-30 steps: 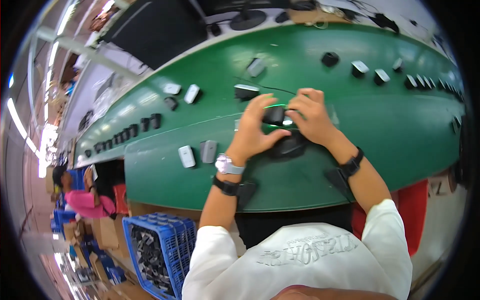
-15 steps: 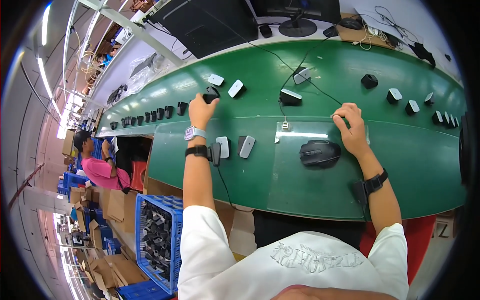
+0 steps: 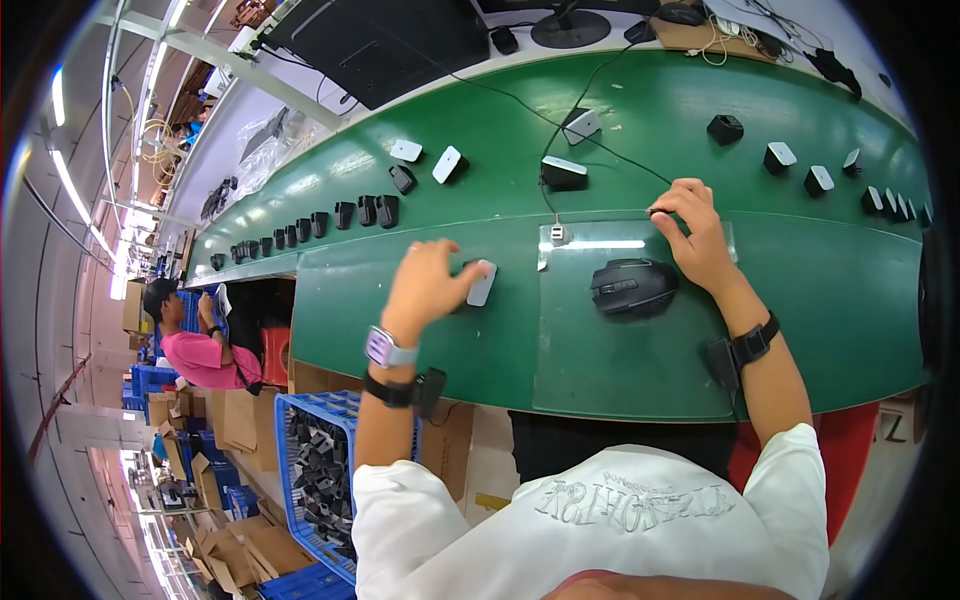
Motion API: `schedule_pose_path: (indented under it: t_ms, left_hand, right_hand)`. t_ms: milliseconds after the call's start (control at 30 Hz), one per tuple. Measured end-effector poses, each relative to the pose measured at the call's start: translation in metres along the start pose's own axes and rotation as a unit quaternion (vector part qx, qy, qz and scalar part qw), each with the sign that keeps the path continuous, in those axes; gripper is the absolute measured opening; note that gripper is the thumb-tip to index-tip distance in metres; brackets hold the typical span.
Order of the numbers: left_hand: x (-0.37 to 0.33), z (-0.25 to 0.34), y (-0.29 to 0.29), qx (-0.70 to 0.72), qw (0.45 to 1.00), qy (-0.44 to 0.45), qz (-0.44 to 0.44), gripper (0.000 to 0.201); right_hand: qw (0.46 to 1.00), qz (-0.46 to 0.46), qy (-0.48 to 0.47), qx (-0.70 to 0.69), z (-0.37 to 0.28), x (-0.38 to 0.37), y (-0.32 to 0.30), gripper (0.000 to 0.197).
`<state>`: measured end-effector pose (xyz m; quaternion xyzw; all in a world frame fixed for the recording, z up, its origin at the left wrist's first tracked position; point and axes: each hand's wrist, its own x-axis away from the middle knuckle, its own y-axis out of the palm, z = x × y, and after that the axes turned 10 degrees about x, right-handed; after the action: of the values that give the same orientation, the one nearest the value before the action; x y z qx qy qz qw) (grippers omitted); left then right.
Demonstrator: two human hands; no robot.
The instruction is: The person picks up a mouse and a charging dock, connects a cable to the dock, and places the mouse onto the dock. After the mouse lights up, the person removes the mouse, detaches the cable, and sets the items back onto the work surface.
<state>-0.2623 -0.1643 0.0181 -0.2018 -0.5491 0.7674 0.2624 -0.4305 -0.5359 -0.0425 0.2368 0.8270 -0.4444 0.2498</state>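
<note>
The right hand (image 3: 692,232) is pinching the end of a thin black cable (image 3: 626,160) between its thumb and finger. The cable is running back over the green table (image 3: 820,290) toward the far side. The left hand (image 3: 422,288) is hovering over the left part of the table, with its fingers bent and spread a bit. I cannot tell if it is gripping anything. A small block with a white face (image 3: 482,284) is sitting right by its thumb, but I cannot tell if they are touching.

Between the 2 hands, a black mouse (image 3: 634,287) is resting on a shiny clear sheet (image 3: 585,370). A small plug (image 3: 557,233) is lying at the sheet's top left corner. 2 more white-faced blocks (image 3: 565,173) are sitting farther back, near the cable. Up on the left, a row of black blocks (image 3: 344,214) is curving along the table. Below, a blue basket (image 3: 340,404) is holding lots of dark parts.
</note>
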Motion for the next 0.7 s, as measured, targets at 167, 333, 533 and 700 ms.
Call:
schedule_pose_path:
  t_ms: [167,333,533,700]
  left_hand:
    - [0.019,0.02,0.026,-0.062,0.996,0.056,-0.013,0.057]
    - [-0.026,0.084,0.033,0.793,0.597,-0.003,-0.116,0.062]
    - [-0.081,0.111,0.079,0.78,0.596,0.03,-0.19,0.045]
    - [-0.088,0.127,0.083,0.698,0.659,0.052,-0.275,0.042]
  right_hand:
    - [1.0,-0.015,-0.021,0.004,-0.004,0.001,0.001,0.009]
    - [0.999,-0.029,-0.031,-0.013,-0.001,0.006,-0.003,0.012]
    - [0.999,0.033,-0.036,0.017,0.001,0.004,0.001,0.014]
    - [0.988,0.106,-0.084,0.069,-0.003,0.001,-0.006,0.012]
